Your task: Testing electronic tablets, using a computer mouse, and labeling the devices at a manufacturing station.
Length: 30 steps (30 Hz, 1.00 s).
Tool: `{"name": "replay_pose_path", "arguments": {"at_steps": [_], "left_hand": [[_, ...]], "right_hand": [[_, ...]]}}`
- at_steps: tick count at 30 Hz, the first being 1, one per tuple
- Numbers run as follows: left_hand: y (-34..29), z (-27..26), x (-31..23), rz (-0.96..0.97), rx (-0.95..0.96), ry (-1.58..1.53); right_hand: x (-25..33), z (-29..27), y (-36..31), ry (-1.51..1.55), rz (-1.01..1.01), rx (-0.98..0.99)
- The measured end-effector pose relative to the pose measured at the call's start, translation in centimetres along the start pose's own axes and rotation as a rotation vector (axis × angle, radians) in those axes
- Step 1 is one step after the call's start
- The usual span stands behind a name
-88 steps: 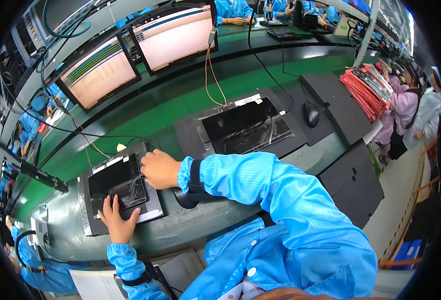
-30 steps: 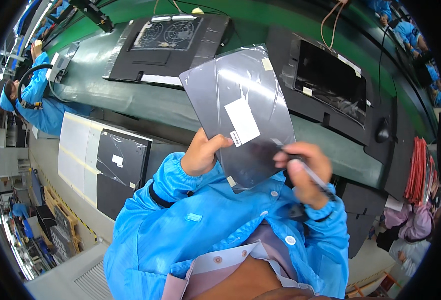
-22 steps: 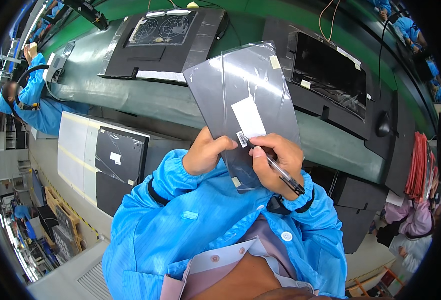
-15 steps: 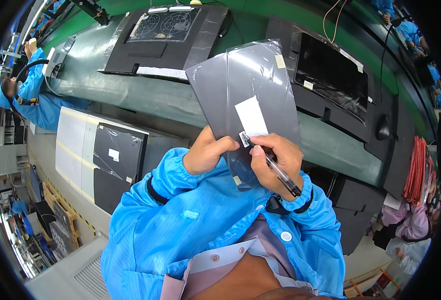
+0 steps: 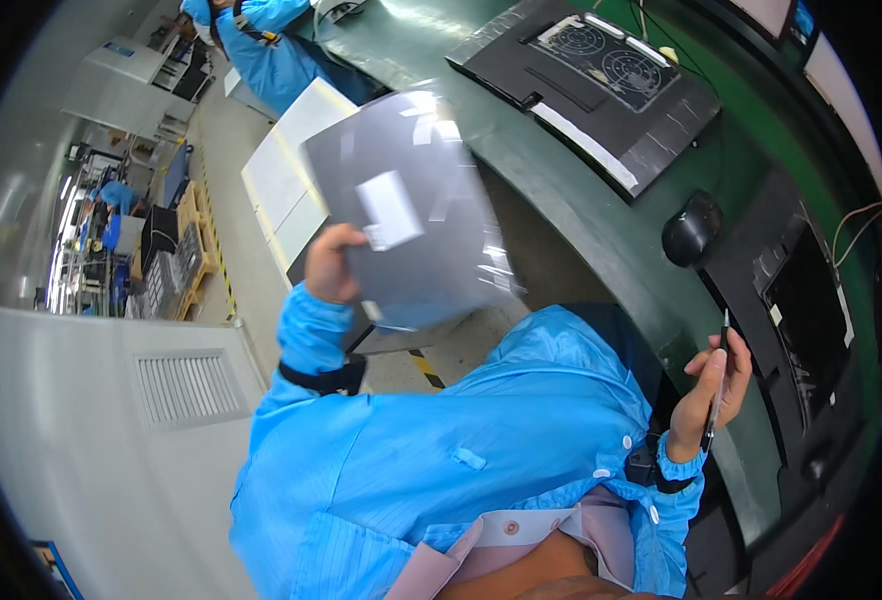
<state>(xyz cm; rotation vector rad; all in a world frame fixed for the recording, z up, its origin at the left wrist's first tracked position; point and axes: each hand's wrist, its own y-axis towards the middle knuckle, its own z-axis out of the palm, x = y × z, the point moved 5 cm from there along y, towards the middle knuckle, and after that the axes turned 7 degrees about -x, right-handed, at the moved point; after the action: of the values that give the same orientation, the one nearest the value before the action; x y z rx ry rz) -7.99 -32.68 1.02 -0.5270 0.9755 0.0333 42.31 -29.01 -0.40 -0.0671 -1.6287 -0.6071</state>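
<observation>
My left hand [image 5: 333, 268] grips the lower left edge of a flat dark panel [image 5: 451, 235] in clear plastic film, its fingers partly behind the panel. A white paper label [image 5: 389, 205] sits near the panel's middle, close to my fingers. The panel is held tilted to the left of my body, above the floor, and is slightly blurred. Off to the right, beside the bench edge, my right hand [image 5: 709, 392] holds a slim pen [image 5: 718, 385] with its tip pointing up. That hand is apart from the panel.
A green bench [image 5: 586, 245] curves along the right, bearing a black mouse [image 5: 693, 228], a black board [image 5: 551, 85] with a circle-patterned screen and another dark screen [image 5: 811, 315]. Behind the panel stands a pale stack [image 5: 283, 165]. A co-worker in blue [image 5: 266, 65] is at the far left.
My view has turned left. The panel has swung to the left in my left hand, and my right hand has moved away from its label to the right, still with the pen.
</observation>
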Motion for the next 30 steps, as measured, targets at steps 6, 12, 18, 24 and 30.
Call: {"name": "replay_pose_path", "arguments": {"at_steps": [6, 12, 18, 24, 30], "left_hand": [[-3.7, -20.3, -2.5, 0.178, -0.478, 0.042], [-4.5, -28.1, 2.0, 0.081, -0.593, 0.062], [-5.5, -25.2, 3.4, 0.063, -0.681, 0.141], [-6.6, -14.7, -0.3, 0.301, -1.091, 2.125], [-1.5, -6.8, 8.4, 0.484, -0.437, 2.021]], "right_hand": [[-1.7, -0.1, 0.0, -0.043, 0.066, 0.087], [-1.5, 0.3, 0.1, -0.031, 0.059, 0.154], [-1.8, 0.5, 0.0, -0.063, 0.089, 0.165], [-2.2, 0.4, -0.1, -0.119, 0.099, 0.147], [-1.8, 0.5, -0.1, -0.167, 0.097, 0.130]]}}
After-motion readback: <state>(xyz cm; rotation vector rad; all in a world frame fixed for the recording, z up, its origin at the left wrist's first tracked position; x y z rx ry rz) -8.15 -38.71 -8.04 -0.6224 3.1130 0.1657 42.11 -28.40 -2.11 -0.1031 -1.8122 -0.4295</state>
